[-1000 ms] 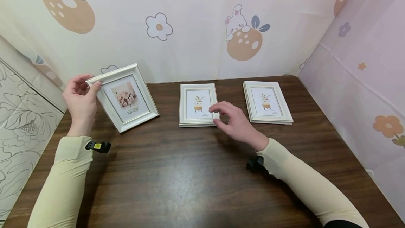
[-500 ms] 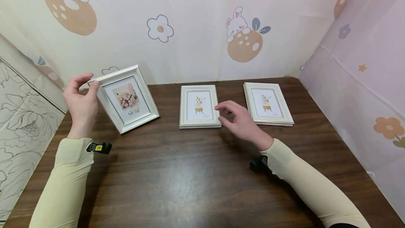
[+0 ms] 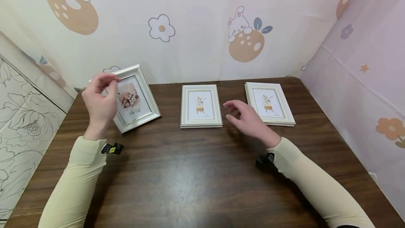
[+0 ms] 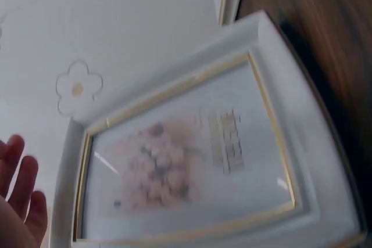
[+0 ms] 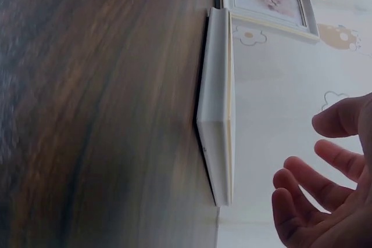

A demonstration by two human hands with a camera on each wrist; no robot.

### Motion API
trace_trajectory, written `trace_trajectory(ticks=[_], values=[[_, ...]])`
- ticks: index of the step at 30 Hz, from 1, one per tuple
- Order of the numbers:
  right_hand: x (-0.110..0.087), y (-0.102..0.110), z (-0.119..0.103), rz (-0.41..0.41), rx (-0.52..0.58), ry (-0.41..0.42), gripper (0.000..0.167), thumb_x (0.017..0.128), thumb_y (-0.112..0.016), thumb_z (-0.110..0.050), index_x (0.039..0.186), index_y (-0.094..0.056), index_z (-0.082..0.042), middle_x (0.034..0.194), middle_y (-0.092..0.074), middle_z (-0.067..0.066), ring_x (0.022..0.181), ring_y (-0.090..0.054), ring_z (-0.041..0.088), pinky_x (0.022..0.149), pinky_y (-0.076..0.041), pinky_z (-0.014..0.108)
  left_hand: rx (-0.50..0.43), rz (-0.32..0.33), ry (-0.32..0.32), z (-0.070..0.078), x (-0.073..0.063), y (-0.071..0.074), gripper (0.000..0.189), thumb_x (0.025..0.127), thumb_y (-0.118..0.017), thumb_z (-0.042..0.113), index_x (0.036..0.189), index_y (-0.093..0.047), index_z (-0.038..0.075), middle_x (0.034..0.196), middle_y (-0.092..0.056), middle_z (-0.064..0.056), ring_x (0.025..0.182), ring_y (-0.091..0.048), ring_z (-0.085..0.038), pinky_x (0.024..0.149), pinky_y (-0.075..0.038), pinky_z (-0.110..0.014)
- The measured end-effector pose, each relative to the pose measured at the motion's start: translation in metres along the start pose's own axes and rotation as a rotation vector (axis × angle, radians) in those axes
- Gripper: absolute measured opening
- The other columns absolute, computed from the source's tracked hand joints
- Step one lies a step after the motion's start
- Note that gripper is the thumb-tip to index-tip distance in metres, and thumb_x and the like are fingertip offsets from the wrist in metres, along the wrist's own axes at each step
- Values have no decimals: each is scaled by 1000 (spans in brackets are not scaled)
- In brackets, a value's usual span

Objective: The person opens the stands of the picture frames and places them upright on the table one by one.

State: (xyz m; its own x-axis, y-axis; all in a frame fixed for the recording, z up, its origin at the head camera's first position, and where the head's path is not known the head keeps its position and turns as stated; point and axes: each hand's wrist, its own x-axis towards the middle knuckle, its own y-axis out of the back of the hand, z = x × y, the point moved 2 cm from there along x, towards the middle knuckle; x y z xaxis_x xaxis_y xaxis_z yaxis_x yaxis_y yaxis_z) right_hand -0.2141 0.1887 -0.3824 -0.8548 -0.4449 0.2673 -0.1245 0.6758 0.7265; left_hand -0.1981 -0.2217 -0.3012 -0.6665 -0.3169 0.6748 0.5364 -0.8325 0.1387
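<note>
A white picture frame [image 3: 148, 105] with a pink flower print stands tilted back at the left of the table. My left hand [image 3: 100, 97] hovers before its upper left part, fingers loosely bent and off the frame's edge; in the left wrist view the fingers [image 4: 26, 184] are apart from the frame [image 4: 174, 166]. A second white frame [image 3: 201, 106], printed with a potted plant, lies flat in the middle. Just right of it my right hand [image 3: 248, 119] is held above the table with relaxed, spread fingers [image 5: 314, 184] and nothing in them.
At the right lies another white frame [image 3: 269, 103] with the same plant print, seemingly stacked on a matching edge. A patterned curtain [image 3: 196, 52] rises along the back of the brown wooden table [image 3: 177, 178], and more patterned cloth [image 3: 364, 90] hangs at the right.
My left hand has let go of the flower-print frame's upper left corner and moved right in front of it. My right hand has drawn back to the right from the middle frame.
</note>
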Motion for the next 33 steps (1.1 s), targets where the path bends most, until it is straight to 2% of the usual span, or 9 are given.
trace_trajectory(ticks=[3,6,11,15,19,25,29,33], values=[[1,1,2,-25,5,-49,34,93,-67,-7,126,-59,-4,120,-63,17,99,-62,27,82,-53,47,-32,-158,-4,-8,-6,-14,13,92,-56,-10,101,-65,-13,91,-70,-25,79,-65,-6,74,-51,-17],[1,2,5,-46,-8,-82,30,94,-67,-10,123,-61,-4,115,-64,15,94,-62,25,80,-53,45,-48,-330,23,-19,-13,-31,12,94,-60,-5,103,-68,-7,91,-72,-21,79,-67,-6,70,-51,-16],[0,1,8,-98,-32,-105,21,96,-66,-13,115,-67,-6,106,-65,7,85,-62,22,76,-51,41,-4,-602,86,-27,-29,-59,13,97,-64,9,109,-68,6,98,-73,-8,86,-67,-13,76,-51,-25],[-1,-1,9,-141,-40,-108,17,97,-66,-16,111,-69,-8,101,-66,3,83,-61,20,76,-50,38,33,-743,163,-33,-37,-78,17,98,-63,15,115,-65,10,105,-72,-8,93,-67,-18,81,-52,-34],[0,-1,8,-160,-41,-96,15,97,-65,-16,109,-70,-8,97,-67,1,81,-60,18,73,-50,38,15,-793,246,-42,-40,-96,21,98,-62,13,118,-62,8,113,-69,-13,99,-65,-23,86,-51,-40],[-6,-5,7,-190,-29,-83,13,97,-65,-17,107,-72,-10,95,-68,-2,78,-59,17,71,-51,36,-15,-816,398,-56,-44,-121,30,98,-63,13,126,-60,3,119,-66,-11,108,-60,-26,92,-47,-43],[-9,-7,5,-206,-24,-66,13,97,-65,-16,106,-72,-10,94,-67,-3,75,-58,16,69,-51,34,39,-817,465,-61,-45,-134,34,98,-63,18,129,-58,4,124,-63,-9,115,-57,-26,97,-45,-43],[-7,-8,3,-198,-21,-32,11,97,-66,-16,105,-72,-11,91,-68,-2,74,-59,16,67,-51,34,122,-806,488,-61,-39,-146,38,97,-63,25,131,-57,9,131,-60,-9,122,-53,-25,101,-42,-44]])
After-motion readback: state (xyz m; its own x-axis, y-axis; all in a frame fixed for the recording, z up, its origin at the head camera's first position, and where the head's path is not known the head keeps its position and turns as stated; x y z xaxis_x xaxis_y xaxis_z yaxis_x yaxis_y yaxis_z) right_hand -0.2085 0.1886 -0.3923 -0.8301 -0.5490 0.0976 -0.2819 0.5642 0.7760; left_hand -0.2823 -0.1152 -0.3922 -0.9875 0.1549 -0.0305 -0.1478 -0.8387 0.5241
